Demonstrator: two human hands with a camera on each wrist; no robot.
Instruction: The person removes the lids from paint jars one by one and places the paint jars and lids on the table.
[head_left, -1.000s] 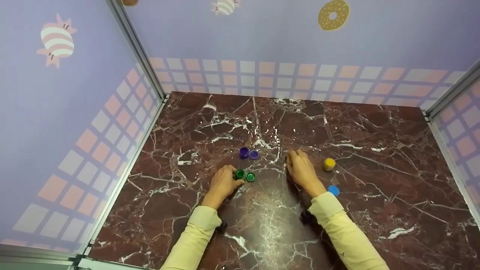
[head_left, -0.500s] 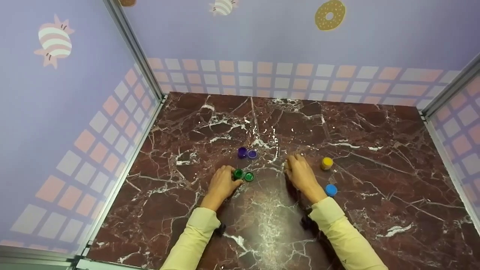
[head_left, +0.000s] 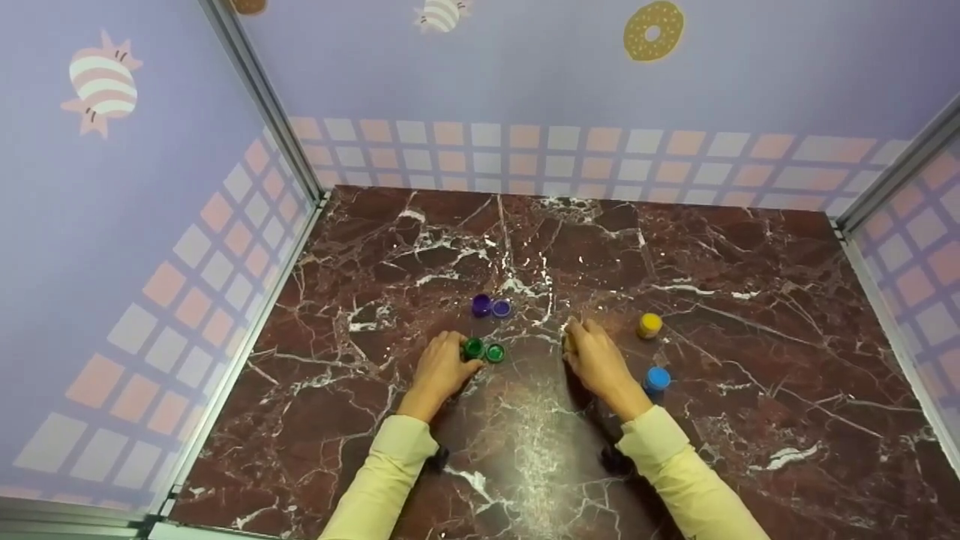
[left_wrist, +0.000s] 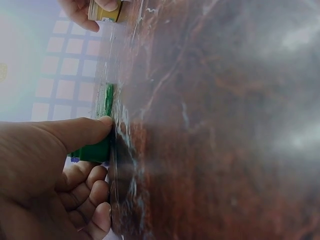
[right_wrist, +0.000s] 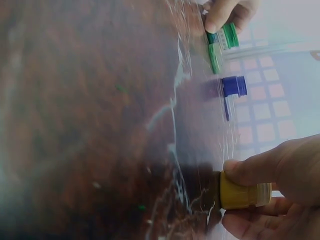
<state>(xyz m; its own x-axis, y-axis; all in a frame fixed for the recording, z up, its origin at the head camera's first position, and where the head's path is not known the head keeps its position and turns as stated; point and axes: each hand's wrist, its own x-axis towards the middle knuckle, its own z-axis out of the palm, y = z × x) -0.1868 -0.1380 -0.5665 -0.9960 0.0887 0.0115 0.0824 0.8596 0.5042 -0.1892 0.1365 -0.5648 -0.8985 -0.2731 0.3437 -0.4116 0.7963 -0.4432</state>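
My left hand (head_left: 442, 367) pinches an open green paint jar (head_left: 473, 348) standing on the table. Its green lid (head_left: 495, 352) lies against its right side. In the left wrist view, the thumb of my left hand (left_wrist: 45, 160) presses the side of the green jar (left_wrist: 95, 151). My right hand (head_left: 600, 360) grips a small mustard-yellow jar (right_wrist: 237, 192) between thumb and fingers, low at the tabletop; from the head view the fingers mostly cover it. Behind the green jar stands an open purple jar (head_left: 481, 305) with its lid (head_left: 501, 308) beside it.
A yellow-capped jar (head_left: 649, 325) stands right of my right hand, and a blue-capped jar (head_left: 657, 379) sits close by the right wrist. The marbled table (head_left: 750, 315) is bounded by patterned panels at the back (head_left: 450, 82) and sides.
My right hand has come a little toward me with the mustard-yellow jar. The left hand stays on the green jar. The head view has shifted slightly.
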